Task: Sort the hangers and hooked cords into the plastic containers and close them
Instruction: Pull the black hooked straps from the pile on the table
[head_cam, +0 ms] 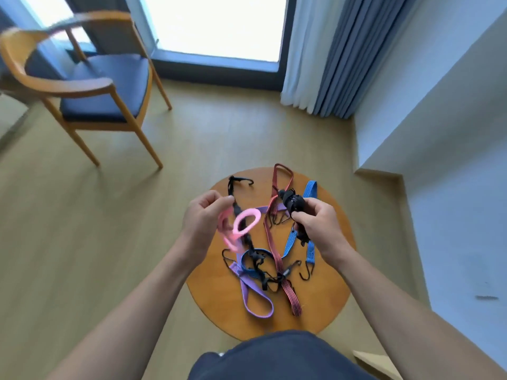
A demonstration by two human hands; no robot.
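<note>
Left hand (203,218): raised over the tabletop's left edge, fingers (216,197) curled round the pink loops (247,220).
Right hand (315,223): raised over the right half, fingers (301,215) closed round a black bundle (295,205).
Pink loops: blurred; probably the hangers. They look light and springy, thin plastic or rubber. Hooking a finger through the rings should hold them better than pinching the rim.
Black bundle: folded or rolled on itself; what it is I cannot tell. It looks soft and light, and is best gripped round the middle so it does not unroll.
Cords on the tabletop (323,311): purple (258,305), red (290,294), blue (310,193) and black (231,187), lying crossed over 1 another.
Cord feel: flat elastic webbing, limp and stretchy, light, not fragile.
Hooks (306,272): thin, dark and stiff at the cord ends; likely to snag neighbouring loops.
Where to take hold: near a hook end, or at the fold of a loop. Lift 1 cord at a time, since pulling mid-length would drag the tangle.
Containers: not in view.
Task stage: sorting seems barely begun, as most cords lie loose.
</note>
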